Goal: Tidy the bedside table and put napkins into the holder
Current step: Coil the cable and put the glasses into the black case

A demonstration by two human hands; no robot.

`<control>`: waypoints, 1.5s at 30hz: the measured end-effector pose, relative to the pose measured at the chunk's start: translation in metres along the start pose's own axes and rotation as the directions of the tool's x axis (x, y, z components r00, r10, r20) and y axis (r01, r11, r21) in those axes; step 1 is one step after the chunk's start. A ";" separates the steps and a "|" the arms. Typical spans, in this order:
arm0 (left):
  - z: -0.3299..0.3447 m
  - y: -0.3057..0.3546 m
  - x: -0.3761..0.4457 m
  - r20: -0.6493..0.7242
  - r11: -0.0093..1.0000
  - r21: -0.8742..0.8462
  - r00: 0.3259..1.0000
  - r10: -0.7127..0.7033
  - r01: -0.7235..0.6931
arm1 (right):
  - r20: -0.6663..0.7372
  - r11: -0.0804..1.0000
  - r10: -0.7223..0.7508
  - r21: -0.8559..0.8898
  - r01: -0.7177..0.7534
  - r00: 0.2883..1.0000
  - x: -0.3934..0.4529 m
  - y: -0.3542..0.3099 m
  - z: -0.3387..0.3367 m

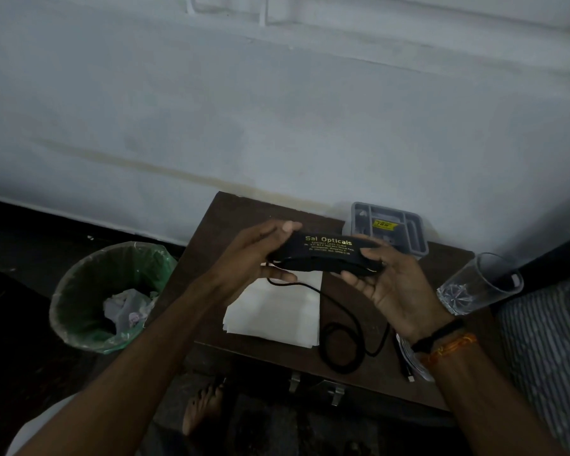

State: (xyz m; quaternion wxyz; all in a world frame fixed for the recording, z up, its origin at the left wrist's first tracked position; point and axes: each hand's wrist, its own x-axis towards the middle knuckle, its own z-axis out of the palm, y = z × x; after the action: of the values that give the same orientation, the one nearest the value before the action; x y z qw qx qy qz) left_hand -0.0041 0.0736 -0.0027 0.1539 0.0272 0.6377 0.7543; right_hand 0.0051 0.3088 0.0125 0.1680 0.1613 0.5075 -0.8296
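A black spectacle case [326, 250] with gold lettering is held level above the brown bedside table [343, 376]. My left hand [254, 255] grips its left end and my right hand [389, 284] grips its right end. Under the case a stack of white napkins [273, 314] lies flat on the table. A grey compartmented holder [389, 228] with a yellow sticker stands at the table's back edge by the wall.
A black cable [343, 337] coils on the table right of the napkins. A clear glass [477, 284] stands at the table's right edge, beside striped bedding [547, 350]. A bin [112, 294] with a green liner and crumpled waste sits on the floor to the left.
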 end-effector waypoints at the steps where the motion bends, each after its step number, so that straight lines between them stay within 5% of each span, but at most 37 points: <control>1: -0.001 -0.001 0.002 -0.016 1.000 -0.022 1.000 -0.008 0.008 | -0.002 1.000 -0.001 -0.014 0.001 1.000 0.001 0.001 0.001; 6: -0.005 -0.006 0.007 -0.034 0.996 -0.082 0.999 -0.036 0.033 | -0.005 0.990 -0.012 -0.142 0.011 1.000 0.001 0.002 0.007; 20: -0.020 -0.012 0.010 -0.019 0.996 -0.056 0.997 -0.073 0.071 | -0.021 0.984 -0.082 -0.162 0.078 0.996 0.018 0.016 0.005; 25: -0.037 -0.016 0.012 -0.147 0.995 -0.060 0.985 -0.086 0.078 | -0.126 0.957 -0.111 -0.279 0.072 0.986 0.035 0.028 0.014; 32: -0.059 -0.024 0.026 -0.512 0.984 -0.166 0.846 -0.148 0.071 | -0.127 0.846 -0.243 -0.513 0.146 0.962 0.040 0.039 0.024; 39: -0.063 -0.027 0.038 -0.593 0.982 -0.173 0.787 -0.168 0.080 | -0.060 0.675 -0.323 -0.714 0.185 0.944 0.040 0.046 0.014; 45: -0.059 -0.035 0.049 -0.657 0.979 0.066 0.747 -0.104 0.194 | -0.020 0.503 -0.380 -0.844 0.188 0.925 0.038 0.047 0.004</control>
State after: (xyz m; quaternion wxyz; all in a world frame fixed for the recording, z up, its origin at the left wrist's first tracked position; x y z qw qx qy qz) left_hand -0.0584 0.0353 -0.0548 -0.0191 -0.2771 0.6990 0.6589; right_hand -0.0084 0.2811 -0.0392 0.0322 0.0604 0.8709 -0.4866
